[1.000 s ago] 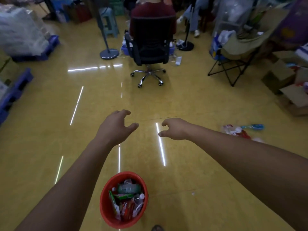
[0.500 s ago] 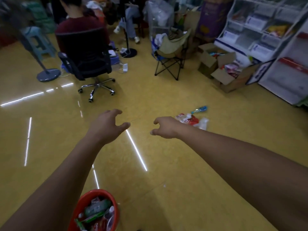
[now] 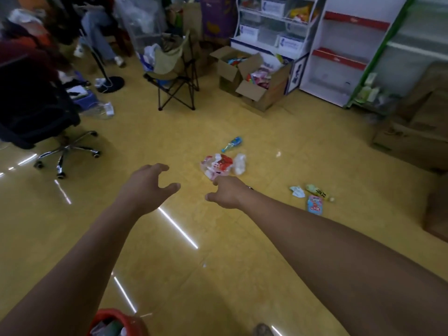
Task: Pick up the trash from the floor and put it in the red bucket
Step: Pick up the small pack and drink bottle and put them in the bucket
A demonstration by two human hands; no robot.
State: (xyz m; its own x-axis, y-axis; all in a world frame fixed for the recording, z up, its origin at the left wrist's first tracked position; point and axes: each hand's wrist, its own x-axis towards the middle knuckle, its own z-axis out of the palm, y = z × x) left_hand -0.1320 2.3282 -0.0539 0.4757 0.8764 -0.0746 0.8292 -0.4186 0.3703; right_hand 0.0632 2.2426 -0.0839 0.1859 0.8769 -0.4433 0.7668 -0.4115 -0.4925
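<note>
Just beyond the loosely curled right hand (image 3: 228, 194) lies a red-and-white wrapper (image 3: 217, 165); the left hand (image 3: 148, 187) hovers, fingers spread.

Glossy yellow floor (image 3: 242, 122) w/ strip-light reflections (image 3: 178, 227), black office chair (image 3: 36, 112) at left, folding camp chair (image 3: 174, 76) back ctr, open cardboard boxes (image 3: 252, 93) beside white shelving unit (image 3: 339, 57) back right.

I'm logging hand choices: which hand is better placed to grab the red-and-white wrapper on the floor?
Likely right. The right hand is nearest the red-and-white wrapper, empty with loose fingers; the left hand, also empty, is farther to its left.
</note>
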